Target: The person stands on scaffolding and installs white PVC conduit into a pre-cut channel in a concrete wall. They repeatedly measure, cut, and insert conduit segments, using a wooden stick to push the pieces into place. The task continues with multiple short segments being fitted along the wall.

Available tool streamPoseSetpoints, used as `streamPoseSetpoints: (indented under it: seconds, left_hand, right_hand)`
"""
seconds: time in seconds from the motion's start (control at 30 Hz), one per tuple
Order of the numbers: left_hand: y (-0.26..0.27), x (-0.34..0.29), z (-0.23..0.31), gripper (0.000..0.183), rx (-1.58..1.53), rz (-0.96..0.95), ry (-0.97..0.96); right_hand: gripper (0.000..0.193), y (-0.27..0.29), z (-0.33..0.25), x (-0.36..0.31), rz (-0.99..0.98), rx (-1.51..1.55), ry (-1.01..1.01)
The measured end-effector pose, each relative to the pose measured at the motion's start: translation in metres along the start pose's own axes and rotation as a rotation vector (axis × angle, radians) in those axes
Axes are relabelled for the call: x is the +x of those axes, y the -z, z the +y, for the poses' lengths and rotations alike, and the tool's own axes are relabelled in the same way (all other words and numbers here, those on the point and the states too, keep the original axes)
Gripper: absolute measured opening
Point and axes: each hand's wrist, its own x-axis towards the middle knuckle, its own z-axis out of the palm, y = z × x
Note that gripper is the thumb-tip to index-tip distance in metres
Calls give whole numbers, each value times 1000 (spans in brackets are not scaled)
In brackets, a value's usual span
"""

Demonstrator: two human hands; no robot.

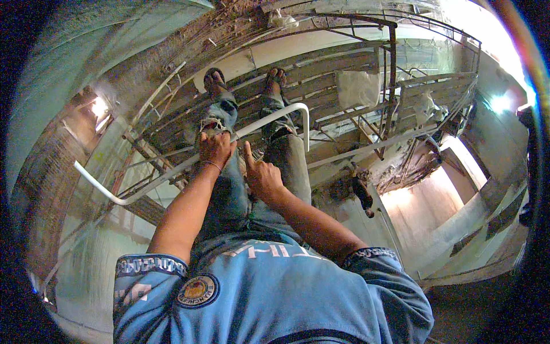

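A long white pipe (269, 118), bent at both ends, lies slantwise across my thighs. My left hand (216, 150) is closed around its middle. Just right of it, my right hand (264, 178) has its index finger stretched out toward the pipe and its other fingers curled. I see nothing held in it. The fingertip is close below the pipe; whether it touches cannot be made out. Both my legs, in worn jeans, extend ahead beneath the pipe.
My sandalled feet rest on scaffold planks (315, 74). Metal scaffold frames (392, 74) stand to the right, with a whitish sack (358, 89) on the boards. Far below at right is another person (362, 189), near a bright doorway (424, 198). Walls enclose both sides.
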Motion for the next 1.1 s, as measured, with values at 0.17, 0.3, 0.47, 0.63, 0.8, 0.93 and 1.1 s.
streamPoseSetpoints:
  seconds: [0.17,0.3,0.47,0.63,0.8,0.93,1.1]
  left_hand:
    - [-12,14,-4,27,76,91,-107]
    - [-15,17,9,17,69,-44,-77]
    - [-25,21,4,20,68,61,-125]
    - [-22,14,3,16,70,216,-149]
    - [-16,19,16,16,-37,-51,-63]
    - [-14,28,18,16,-61,-77,-18]
    - [-4,28,33,18,73,-100,34]
  right_hand:
    - [78,-2,-2,26,39,27,13]
    - [80,12,-1,-4,-99,18,-79]
    - [73,11,-3,15,-7,122,-46]
    - [73,14,-3,25,19,95,-55]
    - [72,13,11,1,-153,57,-161]
    - [71,9,0,47,-10,51,-99]
    - [74,15,7,-30,-152,109,-184]
